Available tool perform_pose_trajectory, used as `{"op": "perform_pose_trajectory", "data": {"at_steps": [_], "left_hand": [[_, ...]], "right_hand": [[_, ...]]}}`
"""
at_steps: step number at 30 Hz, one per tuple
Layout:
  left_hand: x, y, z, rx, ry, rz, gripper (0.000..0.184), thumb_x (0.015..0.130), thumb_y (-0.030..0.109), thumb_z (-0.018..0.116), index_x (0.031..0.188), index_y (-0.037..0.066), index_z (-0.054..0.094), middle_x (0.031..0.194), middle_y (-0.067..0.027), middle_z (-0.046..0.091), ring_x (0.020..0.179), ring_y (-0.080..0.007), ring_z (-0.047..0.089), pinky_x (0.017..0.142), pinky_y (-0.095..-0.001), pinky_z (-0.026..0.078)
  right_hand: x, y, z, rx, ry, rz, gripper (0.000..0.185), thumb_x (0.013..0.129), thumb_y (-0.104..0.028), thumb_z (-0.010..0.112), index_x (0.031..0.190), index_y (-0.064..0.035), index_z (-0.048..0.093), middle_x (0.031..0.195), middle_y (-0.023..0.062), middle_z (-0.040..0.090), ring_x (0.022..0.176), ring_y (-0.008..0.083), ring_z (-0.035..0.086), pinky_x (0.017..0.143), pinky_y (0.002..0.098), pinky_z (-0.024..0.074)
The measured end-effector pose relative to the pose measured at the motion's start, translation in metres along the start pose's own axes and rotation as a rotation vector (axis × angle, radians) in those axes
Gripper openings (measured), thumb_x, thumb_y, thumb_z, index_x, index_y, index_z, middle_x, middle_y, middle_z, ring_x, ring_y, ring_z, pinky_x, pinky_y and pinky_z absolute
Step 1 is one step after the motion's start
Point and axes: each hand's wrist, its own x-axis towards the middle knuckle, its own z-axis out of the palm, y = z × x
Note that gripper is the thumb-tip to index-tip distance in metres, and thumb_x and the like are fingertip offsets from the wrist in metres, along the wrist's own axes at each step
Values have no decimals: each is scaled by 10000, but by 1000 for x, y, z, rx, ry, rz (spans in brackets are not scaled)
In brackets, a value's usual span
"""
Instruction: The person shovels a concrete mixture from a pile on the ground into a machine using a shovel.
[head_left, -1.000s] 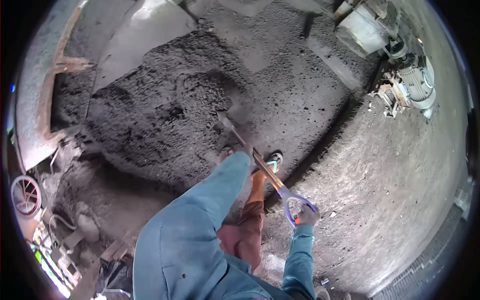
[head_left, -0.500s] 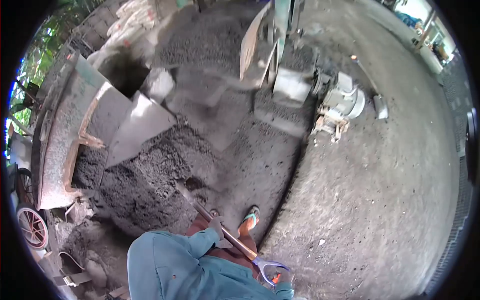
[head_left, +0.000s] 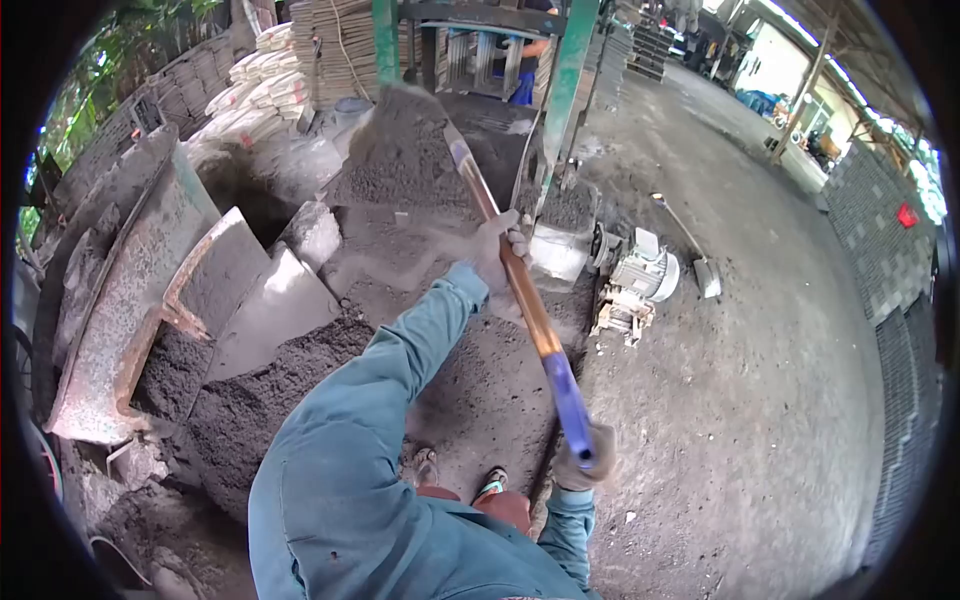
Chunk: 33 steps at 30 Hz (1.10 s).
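A shovel (head_left: 530,295) with a brown wooden shaft and a blue handle end is raised forward across the middle of the view. Its far end meets dark, damp-looking sand or mortar mix (head_left: 400,150); the blade is not clearly distinguishable there. My left hand (head_left: 497,250), gloved, grips the shaft midway with the arm stretched out. At the rear, my right hand (head_left: 588,457) is closed around the blue handle end, close to my right side. Below and left of the shaft lies a heap of the dark mix (head_left: 265,400), beside a rusty curved metal wall (head_left: 125,310).
An electric motor (head_left: 642,272) sits on the floor to the right, with a long-handled tool (head_left: 706,278) beyond it. Green posts (head_left: 567,95) frame a machine ahead; a person in blue (head_left: 524,85) is behind it. Stacked tiles (head_left: 880,245) line the right side.
The shovel has swung up and forward from the heap at left toward the machine. My left arm has stretched out, and the view has tilted up.
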Motion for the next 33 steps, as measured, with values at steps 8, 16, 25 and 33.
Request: {"op": "perform_pose_trajectory", "data": {"at_steps": [8,16,25,33], "left_hand": [[-14,18,-103,329,270,108,211,896,282,668,830,145,521,637,-19,519,520,-205,540,579,-452,506],[-147,26,-131,-139,150,246,182,885,219,679,855,139,519,699,-34,512,605,-213,538,649,-436,501],[-258,-74,-272,-229,1018,339,189,886,261,707,847,150,560,684,-19,537,595,-223,530,683,-449,518],[-167,-304,-369,10,1142,41,224,884,307,611,829,94,572,691,-93,554,669,-302,591,660,-439,552]], "right_hand": [[-73,38,87,-406,-527,-431,128,665,-133,651,790,-121,626,952,105,644,907,339,625,882,515,500],[-173,121,9,228,-164,826,116,831,-12,635,936,-39,678,968,110,677,897,239,653,778,343,537],[-145,183,-27,150,-324,1482,92,776,68,632,796,12,561,666,120,604,454,220,588,394,343,490],[-130,226,-38,-115,-477,1523,150,793,-69,668,821,40,569,671,129,594,467,239,584,400,381,481]]}}
